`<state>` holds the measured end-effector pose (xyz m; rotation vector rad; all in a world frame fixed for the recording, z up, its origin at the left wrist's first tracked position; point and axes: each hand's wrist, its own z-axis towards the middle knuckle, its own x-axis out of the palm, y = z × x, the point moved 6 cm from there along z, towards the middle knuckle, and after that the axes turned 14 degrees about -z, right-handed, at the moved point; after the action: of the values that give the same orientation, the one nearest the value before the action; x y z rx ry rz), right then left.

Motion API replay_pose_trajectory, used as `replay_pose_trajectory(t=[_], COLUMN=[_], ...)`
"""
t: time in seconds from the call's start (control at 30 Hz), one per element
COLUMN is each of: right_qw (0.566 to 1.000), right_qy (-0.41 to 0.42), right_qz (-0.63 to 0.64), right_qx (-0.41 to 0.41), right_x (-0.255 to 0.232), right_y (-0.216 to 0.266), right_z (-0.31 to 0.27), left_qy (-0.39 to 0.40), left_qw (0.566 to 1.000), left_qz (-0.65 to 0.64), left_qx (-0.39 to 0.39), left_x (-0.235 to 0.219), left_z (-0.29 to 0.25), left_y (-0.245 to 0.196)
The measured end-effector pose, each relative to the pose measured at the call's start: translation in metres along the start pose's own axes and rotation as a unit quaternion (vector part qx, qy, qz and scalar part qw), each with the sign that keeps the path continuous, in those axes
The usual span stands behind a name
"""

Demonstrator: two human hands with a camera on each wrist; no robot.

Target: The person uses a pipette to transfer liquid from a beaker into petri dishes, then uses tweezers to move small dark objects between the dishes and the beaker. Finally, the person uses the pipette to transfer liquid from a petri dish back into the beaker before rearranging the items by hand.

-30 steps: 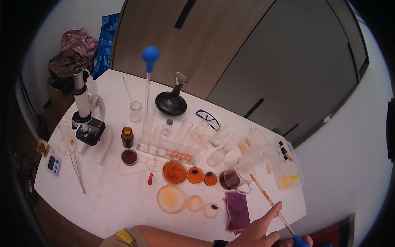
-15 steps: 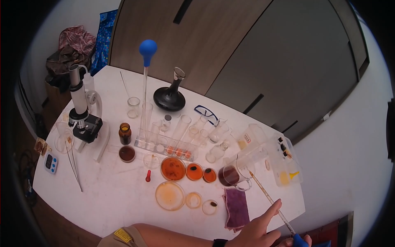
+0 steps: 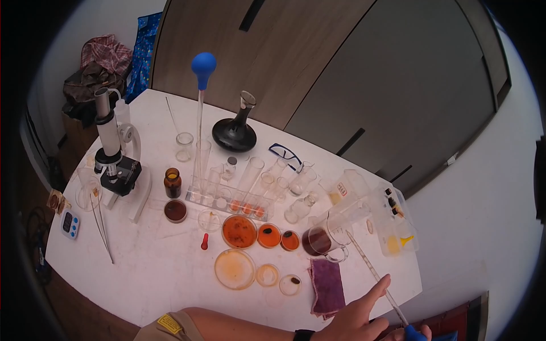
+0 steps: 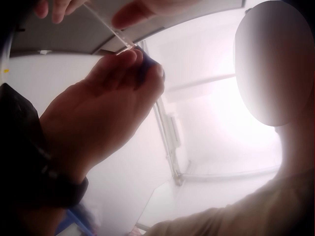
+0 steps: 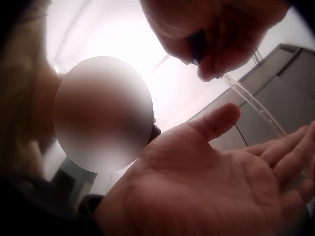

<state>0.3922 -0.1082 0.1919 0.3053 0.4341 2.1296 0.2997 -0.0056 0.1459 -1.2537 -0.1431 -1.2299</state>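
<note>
My left hand (image 3: 355, 319) lies beside a long glass pipette (image 3: 369, 264) in the head view, one finger touching it. The right wrist view shows that palm (image 5: 211, 182) with fingers straight and thumb apart. My right hand (image 3: 425, 331) grips the blue bulb (image 3: 414, 334) at the pipette's lower end; the left wrist view shows these curled fingers (image 4: 129, 55) around the bulb (image 4: 147, 66). The tube looks nearly clear. Its tip is at the mouth of a glass beaker (image 3: 336, 253) of dark brown liquid (image 3: 316, 241); whether it is inside, I cannot tell.
Left of the beaker are dishes of orange (image 3: 239, 232) and pale (image 3: 235, 269) material, a tube rack (image 3: 227, 203) and a brown bottle (image 3: 172, 184). A purple cloth (image 3: 327, 287) lies in front. The microscope (image 3: 120, 173) is left, a plastic box (image 3: 392, 227) right.
The orange-yellow liquid seen in the lower tube has gone from view, leaving it nearly clear. The tip has shifted slightly against the beaker's mouth. Both hands keep nearly the same pose.
</note>
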Motion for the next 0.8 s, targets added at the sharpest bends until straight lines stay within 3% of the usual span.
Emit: replay_pose_trajectory(t=[0.03, 0.07, 0.13, 0.27, 0.33, 0.47, 0.53, 0.67, 0.73, 0.8], right_qw=[1.000, 1.000, 0.998, 0.999, 0.999, 0.999, 0.999, 0.999, 0.999, 0.999], right_qy=[0.007, 0.009, 0.023, 0.020, 0.017, 0.020, 0.023, 0.021, 0.013, 0.000], right_qz=[0.005, 0.006, 0.035, 0.037, 0.039, 0.041, 0.039, 0.037, 0.038, 0.040], right_qx=[-0.022, -0.021, -0.039, -0.033, -0.029, -0.015, -0.005, 0.012, 0.019, 0.024], right_x=[0.000, -0.001, -0.004, -0.010, -0.013, -0.017, -0.022, -0.032, -0.038, -0.018], right_y=[0.001, 0.000, 0.000, -0.003, -0.004, -0.007, -0.008, -0.011, -0.013, 0.006], right_z=[0.001, 0.001, 0.000, -0.001, -0.001, -0.004, -0.007, -0.011, -0.012, -0.003], left_qy=[0.028, 0.027, -0.015, -0.013, 0.003, 0.021, 0.006, -0.003, 0.017, 0.023], left_qw=[0.998, 0.998, 0.998, 0.998, 0.999, 0.999, 0.996, 0.998, 0.997, 0.998], left_qz=[-0.017, -0.017, 0.022, 0.026, 0.031, 0.026, 0.063, 0.043, 0.071, 0.061], left_qx=[-0.052, -0.052, 0.057, 0.058, -0.010, -0.027, 0.068, 0.043, -0.007, 0.012], left_x=[0.003, 0.004, 0.005, 0.007, 0.008, 0.008, 0.008, 0.011, 0.016, 0.017], left_z=[0.000, -0.001, -0.005, -0.006, -0.004, -0.004, -0.007, -0.008, -0.008, -0.014], left_y=[0.002, 0.004, -0.002, -0.004, 0.007, 0.007, -0.008, -0.008, 0.000, -0.007])
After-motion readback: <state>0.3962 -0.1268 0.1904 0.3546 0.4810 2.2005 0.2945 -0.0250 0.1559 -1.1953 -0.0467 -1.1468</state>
